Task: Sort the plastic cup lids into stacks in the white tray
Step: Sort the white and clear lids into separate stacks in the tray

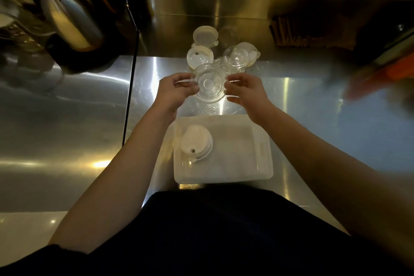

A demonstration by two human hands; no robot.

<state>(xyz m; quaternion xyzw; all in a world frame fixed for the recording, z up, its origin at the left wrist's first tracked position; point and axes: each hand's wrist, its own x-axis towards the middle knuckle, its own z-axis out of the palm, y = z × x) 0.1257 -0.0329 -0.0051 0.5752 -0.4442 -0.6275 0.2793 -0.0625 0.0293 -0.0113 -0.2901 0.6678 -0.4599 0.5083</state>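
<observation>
**Clear lid held in both hands above the tabletop, beyond the tray**

Hands: The left hand [177, 92] and right hand [246, 91] are raised side by side past the far edge of the white tray [246, 163]. Between them is a clear plastic lid [209, 84] with a raised round centre, its face turned toward the camera. The left fingers [190, 89] are curled narrow and pinch the lid's left rim. The right fingers [233, 80] pinch its right rim in the same way. Whether this is a single lid or several nested together cannot be told.

Tray: It sits on the steel tabletop [78, 107], close to the person's dark-clothed body [212, 231]. In its far-left part stands a white lid stack [197, 144], with a small hole in the top lid.

Loose lids: A cluster lies on the tabletop just beyond the hands:
- a white flat lid [205, 36], farthest away;
- a translucent lid with a hole [199, 57], just nearer;
- a clear dome lid [236, 56] to the right, overlapping a white lid [253, 51] behind it.

Surroundings: A metal kettle [71, 22] on a black base stands far left. A black cable [131, 74] runs down the tabletop beside it. At the right edge is a blurred orange object [392, 69], which cannot be identified.
</observation>
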